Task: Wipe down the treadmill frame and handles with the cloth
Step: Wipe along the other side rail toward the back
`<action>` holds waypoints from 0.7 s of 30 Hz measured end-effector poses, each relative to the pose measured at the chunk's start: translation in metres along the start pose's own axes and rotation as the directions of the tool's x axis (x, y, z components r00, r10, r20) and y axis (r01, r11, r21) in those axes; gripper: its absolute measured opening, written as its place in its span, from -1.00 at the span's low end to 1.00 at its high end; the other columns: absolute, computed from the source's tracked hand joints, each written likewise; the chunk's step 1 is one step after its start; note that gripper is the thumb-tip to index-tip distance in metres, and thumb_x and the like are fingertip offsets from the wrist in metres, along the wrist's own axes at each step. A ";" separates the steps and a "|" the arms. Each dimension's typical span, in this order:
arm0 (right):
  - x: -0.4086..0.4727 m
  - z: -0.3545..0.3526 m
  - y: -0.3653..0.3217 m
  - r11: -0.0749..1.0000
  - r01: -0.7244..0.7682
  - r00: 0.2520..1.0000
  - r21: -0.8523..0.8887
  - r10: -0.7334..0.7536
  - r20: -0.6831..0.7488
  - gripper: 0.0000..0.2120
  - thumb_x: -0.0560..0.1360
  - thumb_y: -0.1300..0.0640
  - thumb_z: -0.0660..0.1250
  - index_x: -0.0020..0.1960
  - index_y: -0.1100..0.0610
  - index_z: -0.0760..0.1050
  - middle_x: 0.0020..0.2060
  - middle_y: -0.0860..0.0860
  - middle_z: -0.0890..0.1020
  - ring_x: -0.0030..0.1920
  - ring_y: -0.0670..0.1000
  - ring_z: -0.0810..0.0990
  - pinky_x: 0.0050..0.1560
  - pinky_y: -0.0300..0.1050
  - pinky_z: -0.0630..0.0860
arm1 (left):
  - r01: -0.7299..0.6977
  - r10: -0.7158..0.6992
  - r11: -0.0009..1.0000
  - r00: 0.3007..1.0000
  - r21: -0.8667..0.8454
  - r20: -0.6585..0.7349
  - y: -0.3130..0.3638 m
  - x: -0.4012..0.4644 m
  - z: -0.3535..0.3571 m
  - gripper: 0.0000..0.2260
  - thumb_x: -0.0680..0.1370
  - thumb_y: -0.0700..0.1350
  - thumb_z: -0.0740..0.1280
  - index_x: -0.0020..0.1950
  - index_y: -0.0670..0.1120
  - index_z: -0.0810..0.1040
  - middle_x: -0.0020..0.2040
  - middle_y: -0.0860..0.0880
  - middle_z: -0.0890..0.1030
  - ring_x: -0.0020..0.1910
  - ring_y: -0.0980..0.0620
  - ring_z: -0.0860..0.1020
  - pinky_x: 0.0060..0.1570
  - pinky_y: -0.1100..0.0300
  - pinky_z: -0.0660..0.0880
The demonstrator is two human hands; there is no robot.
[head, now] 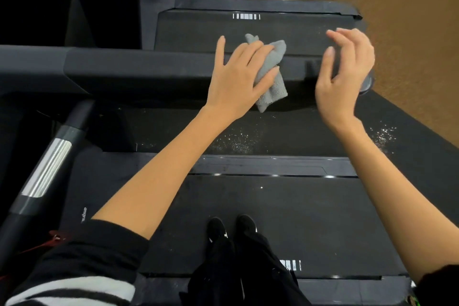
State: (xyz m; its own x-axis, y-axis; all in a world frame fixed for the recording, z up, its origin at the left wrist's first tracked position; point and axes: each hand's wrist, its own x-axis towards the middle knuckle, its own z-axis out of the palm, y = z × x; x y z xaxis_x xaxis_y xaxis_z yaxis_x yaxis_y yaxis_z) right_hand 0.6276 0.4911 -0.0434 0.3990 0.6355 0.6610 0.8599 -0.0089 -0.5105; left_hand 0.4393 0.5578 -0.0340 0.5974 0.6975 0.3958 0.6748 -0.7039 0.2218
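A dark gym floor with a brown strip along its right edge carries black treadmills, and the person stands on one black running belt (298, 218) with two black shoes. The landmark is the wide black padded handrail (139, 67) crossing the view. Below its left end slants one black handle with a silver grip sensor (47, 169). On the handrail, right of its middle, the left hand (238, 77) lies with fingers spread, pressing one crumpled grey microfibre cloth (270, 79) onto the rail top and front. Further right, at the rail's end, the right hand (345, 77) hovers half curled, gripping nothing. Wiping looks mid-course: pale specks lie on the floor below the handrail, and the silver handle appears not yet wiped.
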 end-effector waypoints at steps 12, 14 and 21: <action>-0.022 0.056 -0.089 0.963 0.170 0.948 -0.207 -0.103 0.300 -0.56 0.62 -0.13 0.15 0.30 0.14 0.52 0.28 0.23 0.51 0.36 0.32 0.40 0.37 0.27 0.30 | 0.350 -0.352 0.921 0.936 -0.173 0.016 -0.047 -0.005 -0.038 -0.59 0.65 0.03 -0.06 0.42 -0.02 0.36 0.21 0.00 0.56 0.34 0.05 0.40 0.47 -0.19 -0.06; -0.021 0.056 -0.079 0.941 0.260 0.945 -0.218 -0.201 0.260 -0.65 0.62 -0.11 0.18 0.16 0.11 0.60 0.20 0.17 0.58 0.32 0.29 0.46 0.34 0.25 0.35 | 0.395 -0.396 0.915 0.918 -0.087 0.005 -0.063 -0.011 -0.045 -0.60 0.65 0.04 -0.04 0.39 -0.01 0.40 0.14 0.01 0.57 0.28 0.04 0.44 0.45 -0.20 -0.01; -0.007 0.031 -0.033 0.907 0.421 0.889 -0.027 -0.406 0.213 -0.78 0.60 0.25 0.18 0.13 0.28 0.57 0.01 0.20 0.60 0.14 0.23 0.54 0.27 0.02 0.44 | 0.418 -0.423 0.904 0.905 0.093 0.048 -0.095 -0.031 -0.046 -0.62 0.65 0.03 -0.02 0.28 -0.03 0.50 0.10 0.00 0.62 0.20 -0.01 0.49 0.43 -0.20 0.01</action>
State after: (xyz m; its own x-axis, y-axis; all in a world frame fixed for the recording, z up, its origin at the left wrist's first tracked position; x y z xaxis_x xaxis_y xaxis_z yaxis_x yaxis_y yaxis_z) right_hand 0.5865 0.5112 -0.0477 -0.0623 0.7325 0.6779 0.9562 0.2384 -0.1698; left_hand 0.3373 0.5969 -0.0259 0.2757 0.9353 0.2219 0.8997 -0.3323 0.2829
